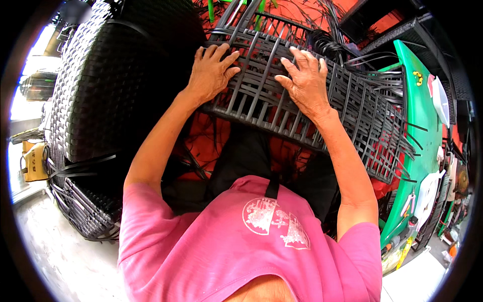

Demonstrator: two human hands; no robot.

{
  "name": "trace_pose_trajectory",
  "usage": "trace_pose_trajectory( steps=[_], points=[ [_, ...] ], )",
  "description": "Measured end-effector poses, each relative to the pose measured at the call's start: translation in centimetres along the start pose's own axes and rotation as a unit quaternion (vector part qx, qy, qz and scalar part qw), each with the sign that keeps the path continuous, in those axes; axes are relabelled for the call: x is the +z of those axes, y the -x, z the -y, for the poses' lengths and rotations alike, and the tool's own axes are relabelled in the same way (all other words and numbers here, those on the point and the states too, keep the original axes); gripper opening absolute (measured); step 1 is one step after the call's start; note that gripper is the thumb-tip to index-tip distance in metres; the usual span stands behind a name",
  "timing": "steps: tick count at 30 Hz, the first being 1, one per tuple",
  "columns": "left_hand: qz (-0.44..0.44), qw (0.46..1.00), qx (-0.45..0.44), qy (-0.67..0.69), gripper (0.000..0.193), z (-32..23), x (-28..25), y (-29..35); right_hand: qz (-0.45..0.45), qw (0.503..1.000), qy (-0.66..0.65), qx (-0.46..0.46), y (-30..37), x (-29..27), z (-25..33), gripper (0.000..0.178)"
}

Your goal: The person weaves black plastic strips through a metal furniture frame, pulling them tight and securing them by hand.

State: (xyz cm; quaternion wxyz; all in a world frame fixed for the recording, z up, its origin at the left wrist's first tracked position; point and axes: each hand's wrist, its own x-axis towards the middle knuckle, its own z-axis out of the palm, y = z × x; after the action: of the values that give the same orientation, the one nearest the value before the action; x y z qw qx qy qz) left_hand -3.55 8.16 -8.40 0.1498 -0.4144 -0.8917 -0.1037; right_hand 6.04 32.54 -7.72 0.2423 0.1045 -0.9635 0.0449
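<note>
A partly woven frame of dark grey flat strips and thin rods lies across in front of me, over my knees. My left hand rests on its left part, fingers spread over the strips near the far edge. Farther right, my right hand lies on the weave with its fingers stretched out and the thumb apart. Neither hand grips anything that I can see. Loose strip ends stick out at the right end of the frame, where the weave looks denser. Its underside is hidden.
On the left stands a large black woven wicker piece. Right of the frame is a green table with small items on it. A bundle of black strips lies beyond the frame. Cut strips litter the red floor covering.
</note>
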Motion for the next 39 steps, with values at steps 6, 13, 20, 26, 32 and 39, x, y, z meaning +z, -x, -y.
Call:
trace_pose_trajectory(
  steps=[6, 13, 20, 26, 32, 39],
  points=[
    [-0.057, 0.993, -0.074, 0.070, 0.038, 0.3, 0.6, 0.5, -0.008, 0.998, -0.046, -0.038, -3.3, 3.3, 2.3, 0.043],
    [-0.154, 0.950, -0.156, 0.220, 0.005, 5.8, 2.3, -1.3, 0.022, 0.997, -0.071, -0.013, -2.7, 5.5, 2.4, 0.040],
    [-0.014, 0.914, -0.245, 0.322, 0.009, 9.6, 2.2, -2.7, 0.004, 0.996, -0.093, -0.010, -2.3, 5.4, 2.2, 0.038],
    [0.095, 0.921, -0.281, 0.252, 0.008, 9.5, 0.0, -3.9, 0.012, 0.997, -0.075, -0.013, -2.3, 5.4, 2.2, 0.039],
    [0.058, 0.977, -0.057, 0.195, 0.006, 10.8, 0.7, -3.6, 0.001, 0.996, -0.090, -0.009, -2.3, 5.5, 2.1, 0.040],
    [-0.009, 0.996, 0.078, -0.031, 0.012, 9.4, 0.0, -4.1, 0.007, 0.996, -0.093, -0.007, -2.3, 5.4, 2.3, 0.051]
  ],
)
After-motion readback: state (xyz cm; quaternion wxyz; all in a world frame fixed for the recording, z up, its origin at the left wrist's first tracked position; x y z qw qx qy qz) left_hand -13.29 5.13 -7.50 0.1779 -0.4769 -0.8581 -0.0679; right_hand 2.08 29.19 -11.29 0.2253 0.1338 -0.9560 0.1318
